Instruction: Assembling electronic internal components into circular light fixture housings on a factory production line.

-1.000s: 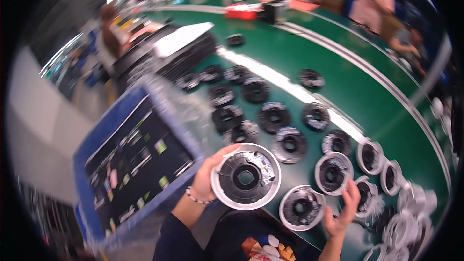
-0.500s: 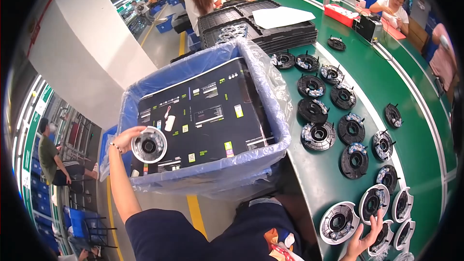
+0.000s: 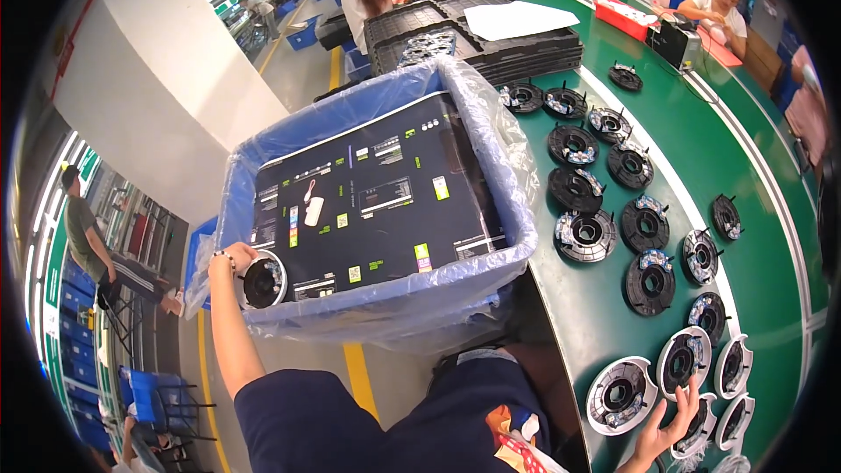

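Observation:
My left hand (image 3: 233, 257) is closed on the rim of a round white housing with a black centre (image 3: 260, 285), at the near left corner of a blue bin (image 3: 394, 293) lined with clear plastic. Over the green table at the lower right, my right hand (image 3: 663, 432) is open with its fingers apart. Its fingertips reach the lower edge of a white-rimmed round housing (image 3: 681, 362); whether they touch it I cannot tell. Left of that hand lies another white-rimmed housing (image 3: 618, 396). A dark printed sheet (image 3: 377, 236) lies inside the bin.
Several black round parts (image 3: 648, 226) with small circuit boards stand in rows on the green table (image 3: 565, 333). Behind the bin are stacked black trays (image 3: 517, 57) with a white sheet (image 3: 519, 21) on top. A white pillar (image 3: 149, 79) rises at left. Other people work farther off.
My left hand has shifted the housing toward the bin's near left corner and turned it, so its black centre shows more. My right hand stays by the same housing. The whole view shifted slightly.

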{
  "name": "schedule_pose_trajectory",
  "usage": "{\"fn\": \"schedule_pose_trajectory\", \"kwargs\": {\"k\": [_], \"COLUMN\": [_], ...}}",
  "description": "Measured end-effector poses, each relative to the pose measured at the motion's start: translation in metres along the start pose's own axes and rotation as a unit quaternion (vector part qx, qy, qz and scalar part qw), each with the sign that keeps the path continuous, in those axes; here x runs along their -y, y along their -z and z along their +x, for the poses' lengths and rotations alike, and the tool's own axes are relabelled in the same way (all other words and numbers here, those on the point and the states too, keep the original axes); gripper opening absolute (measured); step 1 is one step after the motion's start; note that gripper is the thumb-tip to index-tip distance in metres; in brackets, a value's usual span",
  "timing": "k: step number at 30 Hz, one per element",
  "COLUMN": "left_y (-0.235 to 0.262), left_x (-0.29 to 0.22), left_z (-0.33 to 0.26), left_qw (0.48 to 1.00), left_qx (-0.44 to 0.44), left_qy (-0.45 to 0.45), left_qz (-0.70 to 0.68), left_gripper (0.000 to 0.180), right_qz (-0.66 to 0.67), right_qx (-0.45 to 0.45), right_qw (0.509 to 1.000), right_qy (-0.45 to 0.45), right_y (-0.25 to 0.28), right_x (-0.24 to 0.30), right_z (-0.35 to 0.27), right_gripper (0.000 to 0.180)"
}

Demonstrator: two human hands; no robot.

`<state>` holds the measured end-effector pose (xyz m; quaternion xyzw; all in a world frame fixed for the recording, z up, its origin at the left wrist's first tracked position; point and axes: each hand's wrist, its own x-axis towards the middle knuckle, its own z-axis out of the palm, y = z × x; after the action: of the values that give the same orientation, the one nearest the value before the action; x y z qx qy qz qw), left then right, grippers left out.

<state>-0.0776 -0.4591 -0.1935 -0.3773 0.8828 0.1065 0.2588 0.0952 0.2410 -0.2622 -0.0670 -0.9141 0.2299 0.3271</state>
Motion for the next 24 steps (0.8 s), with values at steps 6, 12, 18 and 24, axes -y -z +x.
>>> {"fn": "schedule_pose_trajectory", "kwargs": {"k": [6, 12, 18, 24], "left_y": [0.016, 0.011, -0.144, -0.251], "left_x": [-0.024, -0.237, -0.390, -0.423], "left_z": [0.040, -0.159, -0.280, -0.312], "left_qw": [0.948, 0.775, 0.599, 0.572], "left_qx": [-0.192, -0.219, 0.183, 0.322], "left_qy": [-0.216, -0.582, -0.770, -0.717], "left_qz": [0.136, -0.110, 0.127, 0.236], "left_gripper": [0.045, 0.039, 0.033, 0.053], "right_qz": [-0.018, 0.051, 0.046, 0.014], "right_qx": [-0.044, -0.050, 0.066, 0.169], "right_qw": [0.999, 0.996, 0.985, 0.953], "right_qy": [-0.018, -0.055, -0.155, -0.251], "right_y": [0.010, -0.005, 0.012, 0.012], "right_x": [0.000, 0.008, -0.001, 0.003], "right_z": [-0.002, 0.017, 0.010, 0.001], "right_gripper": [0.028, 0.014, 0.014, 0.035]}}
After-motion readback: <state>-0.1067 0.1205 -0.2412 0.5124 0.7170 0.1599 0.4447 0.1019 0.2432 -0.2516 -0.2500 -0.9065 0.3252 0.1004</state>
